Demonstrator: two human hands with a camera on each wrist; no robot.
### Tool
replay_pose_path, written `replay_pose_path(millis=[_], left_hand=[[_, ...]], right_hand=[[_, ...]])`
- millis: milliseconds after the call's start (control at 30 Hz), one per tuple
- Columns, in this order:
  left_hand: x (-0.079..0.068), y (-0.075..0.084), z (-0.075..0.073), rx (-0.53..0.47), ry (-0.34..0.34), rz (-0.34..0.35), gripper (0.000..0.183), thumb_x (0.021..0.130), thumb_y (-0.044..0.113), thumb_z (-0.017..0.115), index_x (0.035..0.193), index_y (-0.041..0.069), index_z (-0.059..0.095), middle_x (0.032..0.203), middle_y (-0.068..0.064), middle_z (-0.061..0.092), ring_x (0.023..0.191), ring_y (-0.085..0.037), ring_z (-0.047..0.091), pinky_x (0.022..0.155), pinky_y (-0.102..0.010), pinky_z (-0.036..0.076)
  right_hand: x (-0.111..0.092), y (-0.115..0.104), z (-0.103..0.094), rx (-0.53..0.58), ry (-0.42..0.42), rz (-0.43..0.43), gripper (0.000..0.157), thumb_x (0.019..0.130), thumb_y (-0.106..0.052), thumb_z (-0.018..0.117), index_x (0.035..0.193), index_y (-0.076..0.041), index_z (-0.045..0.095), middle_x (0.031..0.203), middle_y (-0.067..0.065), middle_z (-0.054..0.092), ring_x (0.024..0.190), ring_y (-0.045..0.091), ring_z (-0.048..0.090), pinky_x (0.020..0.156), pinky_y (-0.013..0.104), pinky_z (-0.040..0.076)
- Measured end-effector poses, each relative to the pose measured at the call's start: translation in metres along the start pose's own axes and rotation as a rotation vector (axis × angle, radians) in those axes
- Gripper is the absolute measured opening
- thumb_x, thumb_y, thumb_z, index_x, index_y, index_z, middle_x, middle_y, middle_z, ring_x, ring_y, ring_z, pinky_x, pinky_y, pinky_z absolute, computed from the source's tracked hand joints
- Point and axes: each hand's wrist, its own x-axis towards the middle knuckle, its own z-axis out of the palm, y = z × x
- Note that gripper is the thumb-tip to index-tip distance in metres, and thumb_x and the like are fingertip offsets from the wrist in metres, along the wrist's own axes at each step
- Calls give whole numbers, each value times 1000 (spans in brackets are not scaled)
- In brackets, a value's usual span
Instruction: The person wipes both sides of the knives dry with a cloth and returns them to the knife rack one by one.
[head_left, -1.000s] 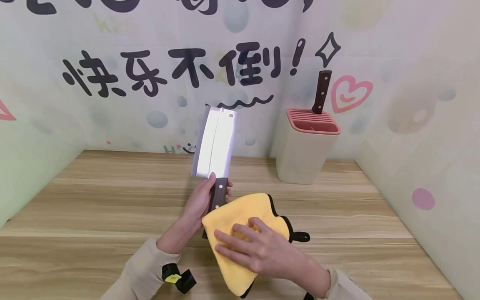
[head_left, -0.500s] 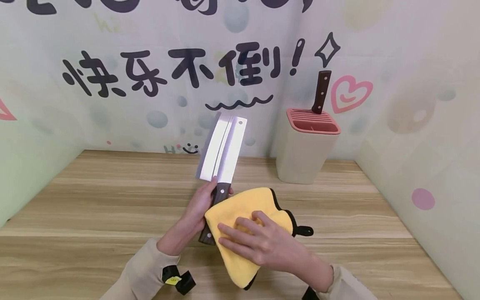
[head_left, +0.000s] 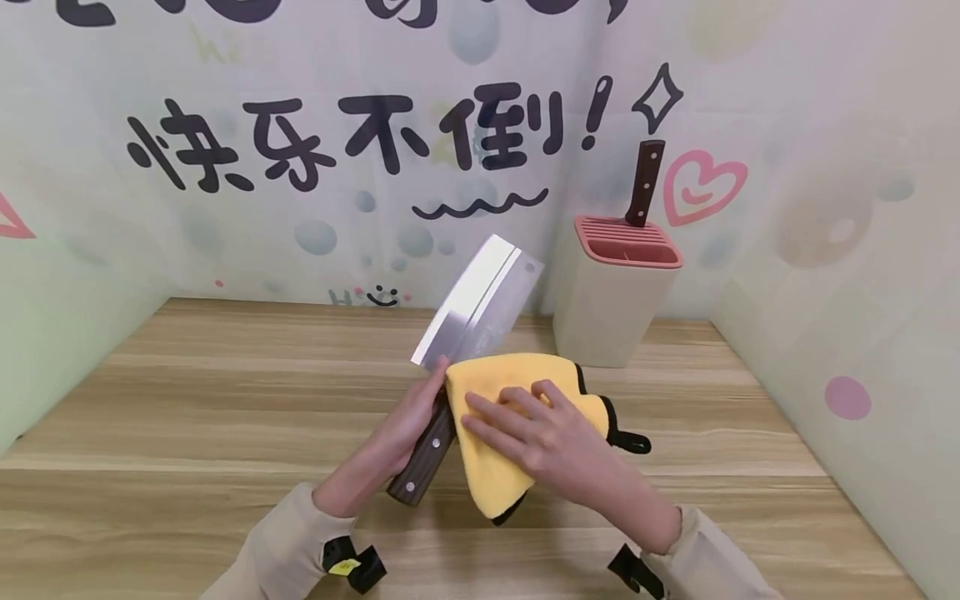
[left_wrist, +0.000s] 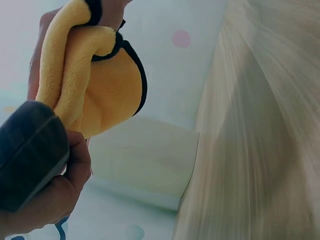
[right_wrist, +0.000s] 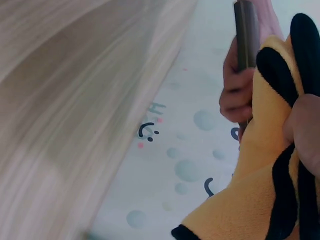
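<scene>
A cleaver with a broad steel blade (head_left: 487, 300) is held up over the table, its blade slanting up to the right. My left hand (head_left: 408, 425) grips its dark riveted handle (head_left: 423, 467) near the blade, the thumb lying at the blade's base. In the left wrist view the handle butt (left_wrist: 30, 155) comes toward the camera. My right hand (head_left: 551, 446) holds a folded yellow cloth (head_left: 517, 371) with black edging and a loop, fingers spread over its top. The right wrist view shows its thumb (right_wrist: 307, 132) on the cloth's folds. The cloth overlaps the lower blade and handle.
A cream knife block (head_left: 603, 321) with a pink slotted top stands at the back right of the wooden table (head_left: 187, 400). One dark-handled knife (head_left: 645, 183) stands upright in it. A printed backdrop (head_left: 300, 242) closes off the back and sides.
The cleaver has tilted further to the right, and more of its handle shows below the left hand. The right hand and cloth have moved up and right, to the blade's base.
</scene>
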Motion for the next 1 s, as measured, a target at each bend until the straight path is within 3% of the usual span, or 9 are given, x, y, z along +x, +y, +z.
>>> replay_pose_path(millis=[200, 400, 533, 633, 800, 1000], left_hand=[[-2, 0, -2, -27, -139, 21, 43, 96, 32, 34, 111, -8, 41, 75, -2, 55, 57, -7, 50, 52, -18, 44], [-5, -5, -6, 77, -159, 62, 21, 89, 10, 48, 98, -8, 44, 69, -4, 52, 58, -9, 48, 53, -19, 44], [-6, -6, -8, 158, -159, 73, 24, 87, 11, 55, 97, -7, 44, 69, -3, 52, 59, -10, 48, 54, -20, 44], [-7, -7, -9, 188, -165, 79, 27, 86, 11, 58, 100, -8, 43, 68, -2, 51, 58, -10, 48, 54, -20, 43], [-8, -9, -11, 178, -171, 70, 32, 86, 7, 57, 105, -11, 41, 67, -2, 51, 58, -9, 48, 53, -19, 42], [-11, -8, -13, 186, -178, 37, 33, 86, 9, 58, 105, -12, 41, 70, -3, 51, 59, -9, 49, 54, -20, 43]], right_hand=[[0, 9, 2, 18, -28, 67, 36, 81, -9, 48, 115, -13, 60, 119, -1, 57, 87, 17, 51, 68, 33, 42], [-2, 15, 4, 16, -53, 105, 36, 79, -8, 54, 113, -15, 62, 118, -1, 58, 88, 19, 51, 69, 34, 42], [-2, 17, 4, -15, -87, 113, 39, 74, -8, 65, 113, -16, 63, 119, -1, 57, 92, 21, 51, 71, 35, 42], [-3, 18, 5, -32, -101, 117, 41, 74, -9, 66, 114, -16, 62, 120, -1, 57, 93, 22, 51, 72, 36, 42], [-5, 23, 8, -23, -88, 157, 39, 77, -5, 61, 115, -15, 61, 119, 0, 57, 96, 23, 51, 74, 37, 42], [-11, 33, 12, 22, -65, 236, 46, 71, -1, 70, 114, -14, 61, 118, 1, 58, 97, 24, 52, 74, 41, 42]])
